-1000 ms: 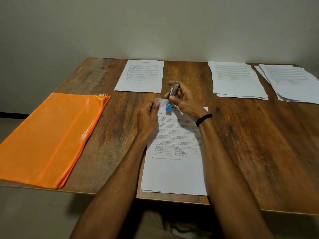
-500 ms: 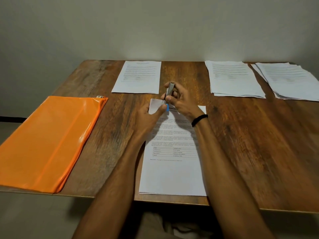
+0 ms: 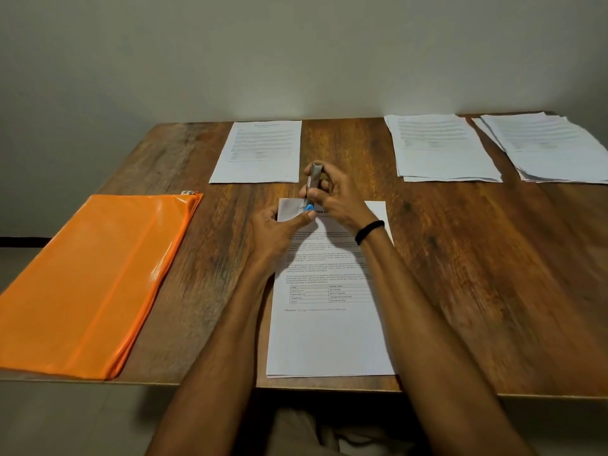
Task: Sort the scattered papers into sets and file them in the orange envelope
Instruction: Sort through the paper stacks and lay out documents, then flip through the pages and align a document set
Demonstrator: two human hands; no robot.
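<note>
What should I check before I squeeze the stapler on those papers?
1. The stapler is gripped in the right hand: ok.
2. Its blue tip sits at the front paper set's top left corner: ok.
3. The left hand holds that corner: ok.
4. That hand is clear of the stapler's mouth: cannot tell, it sits right beside the tip.
5. All sheets are lined up: cannot tell.
6. The orange envelope is within reach: ok.

The far-right stack [image 3: 552, 149] runs off the frame's right edge; the right hand [image 3: 335, 199] covers the near sheets' [image 3: 329, 337] heading and the stapler's [image 3: 315, 174] middle.
</note>
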